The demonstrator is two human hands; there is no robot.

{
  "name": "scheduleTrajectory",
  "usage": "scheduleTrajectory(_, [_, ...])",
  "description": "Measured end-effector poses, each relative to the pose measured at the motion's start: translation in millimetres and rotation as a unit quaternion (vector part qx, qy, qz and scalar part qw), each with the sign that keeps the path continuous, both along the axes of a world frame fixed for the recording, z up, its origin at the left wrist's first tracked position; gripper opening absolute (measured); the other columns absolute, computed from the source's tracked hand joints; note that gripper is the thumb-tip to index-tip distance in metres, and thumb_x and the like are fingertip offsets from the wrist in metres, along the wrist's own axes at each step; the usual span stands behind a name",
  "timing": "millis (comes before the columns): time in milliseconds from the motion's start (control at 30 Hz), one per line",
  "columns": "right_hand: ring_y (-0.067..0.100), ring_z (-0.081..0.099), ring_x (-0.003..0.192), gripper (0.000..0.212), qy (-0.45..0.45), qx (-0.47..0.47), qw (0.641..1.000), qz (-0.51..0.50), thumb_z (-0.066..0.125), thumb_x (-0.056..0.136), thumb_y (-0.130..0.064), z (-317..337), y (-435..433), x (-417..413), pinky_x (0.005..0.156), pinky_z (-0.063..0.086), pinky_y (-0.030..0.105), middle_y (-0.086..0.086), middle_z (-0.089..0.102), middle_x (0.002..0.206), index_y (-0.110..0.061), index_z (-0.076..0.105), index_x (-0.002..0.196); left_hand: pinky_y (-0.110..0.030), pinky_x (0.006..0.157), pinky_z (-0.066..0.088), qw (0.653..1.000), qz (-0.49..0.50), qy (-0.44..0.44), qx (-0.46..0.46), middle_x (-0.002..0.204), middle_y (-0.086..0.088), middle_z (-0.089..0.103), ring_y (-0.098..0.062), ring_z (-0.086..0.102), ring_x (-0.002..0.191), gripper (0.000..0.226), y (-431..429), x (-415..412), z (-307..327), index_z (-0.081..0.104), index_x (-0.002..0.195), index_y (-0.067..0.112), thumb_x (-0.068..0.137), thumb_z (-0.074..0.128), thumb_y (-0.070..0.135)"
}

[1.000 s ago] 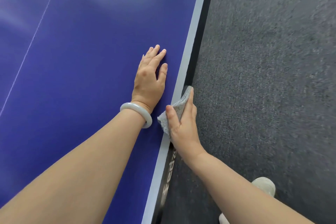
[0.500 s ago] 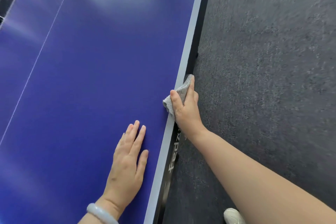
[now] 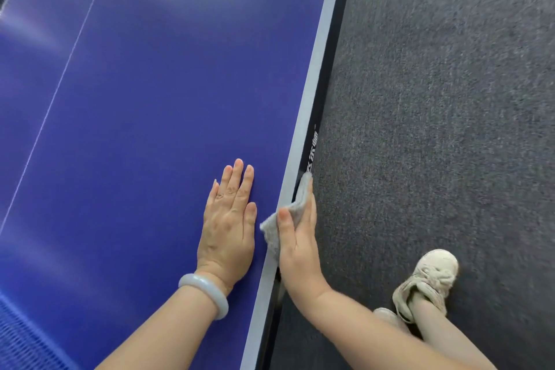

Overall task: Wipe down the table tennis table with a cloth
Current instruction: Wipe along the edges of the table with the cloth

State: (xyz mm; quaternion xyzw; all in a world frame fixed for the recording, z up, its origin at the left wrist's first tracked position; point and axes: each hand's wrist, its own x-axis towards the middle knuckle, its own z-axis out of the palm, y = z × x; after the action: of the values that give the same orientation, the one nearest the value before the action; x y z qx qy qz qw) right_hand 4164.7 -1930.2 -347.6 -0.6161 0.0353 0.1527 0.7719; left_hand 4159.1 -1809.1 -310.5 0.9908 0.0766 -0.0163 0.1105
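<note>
1. At the far left, in the bottom corner, there is a blurred strip of blue mesh net (image 3: 24,336).
2. A thin white centre line (image 3: 60,84) runs along the deep blue, smooth-topped table tennis table (image 3: 156,93). The table fills the left half of the view, and pale glare lies across its far end.
3. The left hand (image 3: 229,219) lies palm down on the blue top, near the table's right edge. Its fingers are straight and pressed side by side, with the thumb tucked alongside, and it holds nothing.
4. On that wrist sits a pale, milky, smooth round bangle (image 3: 207,291).
5. Just right of that hand runs the table's pale grey border stripe (image 3: 315,84). Outside the stripe is the black side rail (image 3: 322,105), which carries white lettering I can't read.
6. A small grey fuzzy cloth (image 3: 295,204) is folded over that edge, partly on the stripe and partly down the black rail. It sits just beside the left hand.
7. The right hand (image 3: 300,252) pinches the cloth against the edge. The thumb presses on top, and the fingers lie along the outer side.
8. Dark grey carpet (image 3: 435,99) covers the floor on the right.
9. A beige lace-up sneaker (image 3: 429,279) stands on the carpet, well apart from the table. A second pale shoe (image 3: 386,314) peeks out beside the right forearm.
</note>
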Motion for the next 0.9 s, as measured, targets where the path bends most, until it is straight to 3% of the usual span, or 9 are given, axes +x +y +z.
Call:
scheduleTrajectory(67, [-0.003,0.003,0.150,0.064,0.006,-0.007,1.000,0.015,0.039,0.104,-0.043,-4.7,-0.7,22.8,0.126,0.008,0.038,-0.018,0.004,0.163,-0.036,0.000,0.155,-0.038,0.123,0.008,1.000,0.000,-0.005,-0.006,0.163,0.003,0.014,-0.013,0.007,0.151,0.053,0.5,-0.2,0.5,0.024,0.154,0.015,0.103,0.022,0.026])
scheduleTrajectory(133, [0.012,0.015,0.150,0.066,0.046,-0.013,0.999,0.012,0.040,0.106,-0.033,-1.3,2.1,67.4,0.125,0.012,0.042,0.000,0.016,0.161,-0.024,0.000,0.158,-0.039,0.124,0.009,1.000,-0.002,-0.009,-0.009,0.163,0.003,0.015,-0.012,0.006,0.151,0.052,0.4,-1.6,0.3,0.025,0.154,0.014,0.103,0.023,0.024])
scheduleTrajectory(200, [0.019,0.023,0.145,0.065,0.079,-0.007,0.997,-0.005,0.038,0.107,-0.033,5.1,6.4,96.6,0.124,0.014,0.046,0.003,0.027,0.152,-0.022,0.000,0.159,-0.039,0.124,0.009,1.000,0.002,-0.015,-0.016,0.163,0.004,0.015,-0.010,0.006,0.151,0.051,0.6,-2.9,0.5,0.025,0.154,0.015,0.103,0.026,0.021])
scheduleTrajectory(233, [0.017,0.021,0.147,0.064,0.077,-0.018,0.997,-0.017,0.037,0.107,-0.033,6.7,9.1,96.0,0.125,0.014,0.045,0.003,0.024,0.156,-0.022,0.002,0.159,-0.039,0.124,0.008,1.000,0.003,-0.018,-0.019,0.163,0.004,0.015,-0.009,0.006,0.151,0.051,0.9,-3.3,0.3,0.025,0.154,0.016,0.103,0.027,0.020])
scheduleTrajectory(367, [0.002,0.002,0.152,0.062,0.013,-0.035,0.999,-0.017,0.037,0.107,-0.031,4.2,6.2,5.6,0.126,0.005,0.035,-0.007,0.004,0.166,-0.024,0.002,0.158,-0.037,0.124,0.007,0.999,0.005,-0.033,-0.037,0.162,0.004,0.017,-0.008,0.007,0.151,0.050,1.5,-3.0,-0.9,0.027,0.154,0.016,0.104,0.028,0.017])
scheduleTrajectory(533, [-0.007,-0.013,0.147,0.067,0.027,-0.020,0.992,0.124,0.035,0.101,-0.041,6.1,-15.7,-133.5,0.125,-0.001,0.032,-0.023,-0.015,0.161,-0.040,-0.012,0.149,-0.037,0.124,0.008,0.998,0.004,-0.050,-0.047,0.162,0.003,0.020,-0.009,0.010,0.150,0.048,2.7,-3.9,-2.3,0.029,0.153,0.015,0.105,0.031,0.011])
scheduleTrajectory(767, [0.009,-0.006,0.152,0.072,0.072,-0.078,0.990,0.096,0.039,0.106,-0.031,20.4,-4.8,-40.5,0.123,-0.001,0.024,0.003,-0.009,0.166,-0.013,-0.010,0.156,-0.033,0.124,0.007,0.998,0.002,-0.060,-0.036,0.161,0.000,0.022,-0.013,0.012,0.151,0.048,3.7,-5.1,-4.0,0.029,0.153,0.014,0.105,0.032,0.010])
scheduleTrajectory(900, [0.009,0.001,0.152,0.078,0.105,-0.094,0.979,0.145,0.042,0.105,-0.034,27.3,-10.1,-89.9,0.123,0.006,0.024,0.000,-0.010,0.166,-0.017,-0.014,0.156,-0.032,0.124,0.007,0.997,0.004,-0.062,-0.045,0.161,0.001,0.023,-0.012,0.013,0.150,0.048,4.2,-4.9,-2.7,0.030,0.153,0.015,0.105,0.032,0.012])
